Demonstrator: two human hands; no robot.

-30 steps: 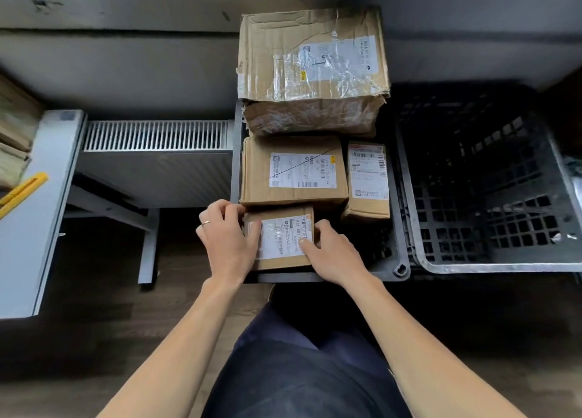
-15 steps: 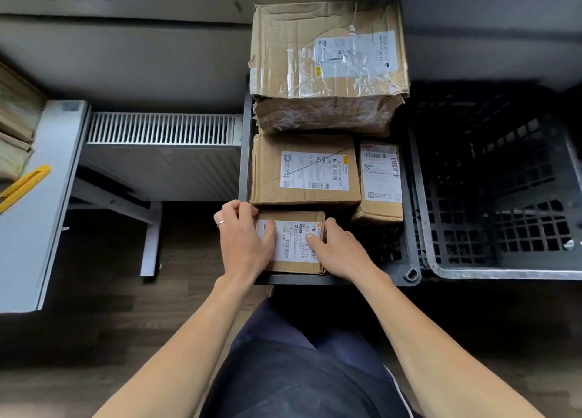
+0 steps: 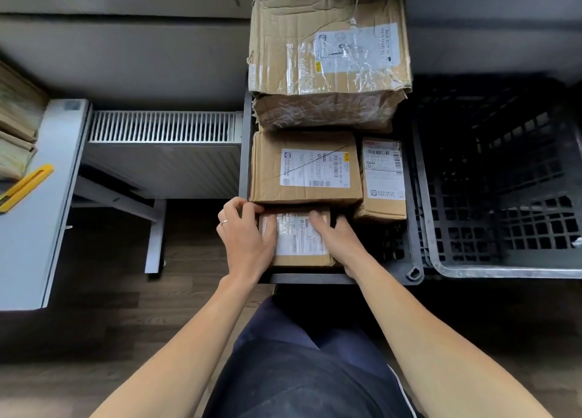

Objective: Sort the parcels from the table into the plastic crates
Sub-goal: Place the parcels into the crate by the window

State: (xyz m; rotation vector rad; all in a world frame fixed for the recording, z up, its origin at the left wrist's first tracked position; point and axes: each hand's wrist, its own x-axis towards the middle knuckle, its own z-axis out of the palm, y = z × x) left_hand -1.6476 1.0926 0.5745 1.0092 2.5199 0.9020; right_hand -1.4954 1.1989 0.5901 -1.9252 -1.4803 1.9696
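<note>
The person is setting a parcel (image 3: 299, 244) into the left crate (image 3: 311, 279), and it is lying between the two hands at the crate's near end. The left hand (image 3: 248, 235) is gripping its left end, with the fingers curling over the far corner. The right hand (image 3: 337, 241) is pressing on top with its fingers laid fairly flat across the label. To do this well, I judge both hands should be easing it down level and keeping it snug against the mid box (image 3: 305, 169) just beyond the fingertips, then lifting off straight so nothing is dragging. The gap right of the right hand, below the slim box (image 3: 382, 178), is staying free for more. The parcel is showing as small brown cardboard with a white label, blurred here. Whether it is resting fully down is probably not tellable, since the hands are hiding its edges.
</note>
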